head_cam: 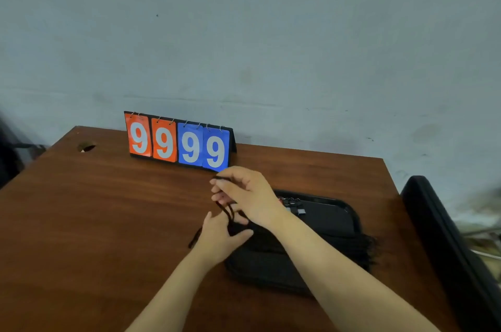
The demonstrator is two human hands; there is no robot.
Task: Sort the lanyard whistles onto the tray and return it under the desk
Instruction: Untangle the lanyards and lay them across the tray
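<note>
A black tray (333, 219) lies on the right half of the brown desk (95, 209). Several whistles (294, 205) with metal rings sit in a row at its far edge, and their black cords trail over the tray's right side (366, 247). My right hand (246, 193) hovers over the tray's left end and pinches a black lanyard cord (227, 211) that hangs down from its fingers. Just below, my left hand (219, 237) holds the lower part of the same cord at the tray's left edge. A loose cord end (194, 238) lies on the desk left of that hand.
A flip scoreboard (179, 142) showing 9999 in orange and blue stands at the desk's back edge against the grey wall. A cable hole (86, 147) is at the back left corner. A black chair (447, 245) stands close to the desk's right side.
</note>
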